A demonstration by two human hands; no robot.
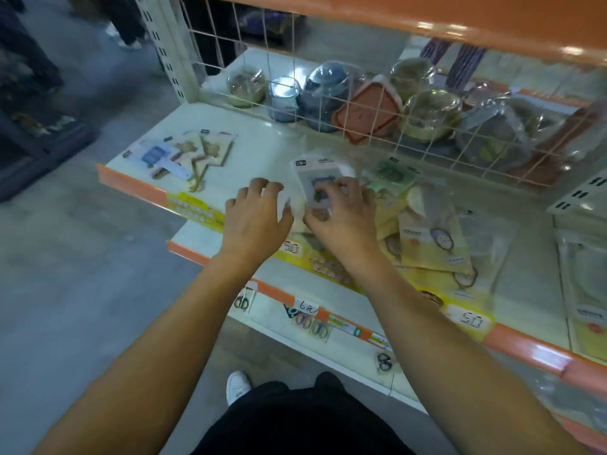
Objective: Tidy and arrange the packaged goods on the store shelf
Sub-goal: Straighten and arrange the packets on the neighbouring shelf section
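At the shelf (pixel 262 149), our right hand (pixel 341 218) grips a white packet (pixel 315 178) (blue item inside) near the front edge; left hand (pixel 256 215) rests beside it, fingers spread, holding nothing; yellow packets (pixel 430 244) lie just to the rt.

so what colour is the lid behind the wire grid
Reddish orange lid, seen in the head view.

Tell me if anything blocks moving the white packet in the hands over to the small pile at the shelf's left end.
Nothing visible does. The white packet, gripped by the right hand with the left hand beside it, is separated from the left pile only by bare shelf. The wire divider stands behind that path, not across it.
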